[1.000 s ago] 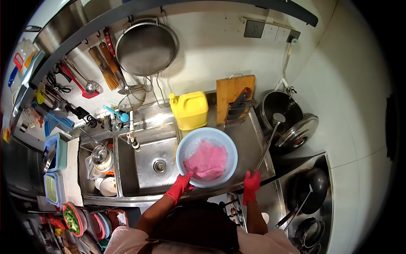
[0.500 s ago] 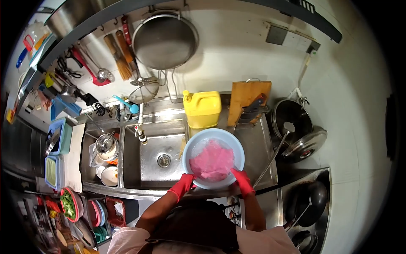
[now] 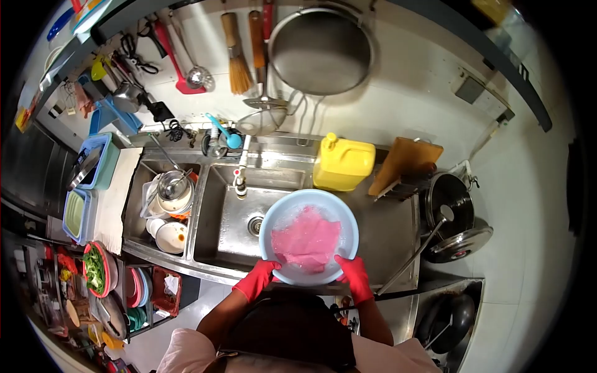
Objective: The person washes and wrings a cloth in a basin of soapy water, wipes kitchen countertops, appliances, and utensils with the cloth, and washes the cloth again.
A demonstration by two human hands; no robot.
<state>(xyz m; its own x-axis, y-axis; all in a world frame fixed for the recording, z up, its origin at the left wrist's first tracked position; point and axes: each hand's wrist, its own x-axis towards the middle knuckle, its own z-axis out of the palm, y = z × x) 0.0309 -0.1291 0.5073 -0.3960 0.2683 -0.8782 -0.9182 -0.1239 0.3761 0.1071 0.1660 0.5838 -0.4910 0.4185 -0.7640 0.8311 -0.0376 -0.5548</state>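
Observation:
A light blue basin (image 3: pixel 267 239) holds a pink cloth (image 3: pixel 308 239) in sudsy water. My left hand (image 3: pixel 256 279), in a red glove, grips the near left rim. On the near right rim, my right hand (image 3: pixel 353 276), also red-gloved, has its fingers closed on the edge. The basin overlaps the right edge of the middle sink (image 3: pixel 227 214) and partly covers its drain. Right behind the basin stands a yellow jug (image 3: pixel 344 165).
Bowls (image 3: pixel 172 237) fill the left sink. A faucet (image 3: pixel 240 180) rises behind the middle sink. To the right are a cutting board (image 3: pixel 404 163), a long-handled ladle (image 3: pixel 413 255), a pot (image 3: pixel 449 193) and a wok (image 3: pixel 457 314). Utensils and a large strainer (image 3: pixel 321 51) hang above.
My right hand has come from beside the basin onto its rim. The basin has moved left over the middle sink's edge, with my left hand still on it. The view has turned.

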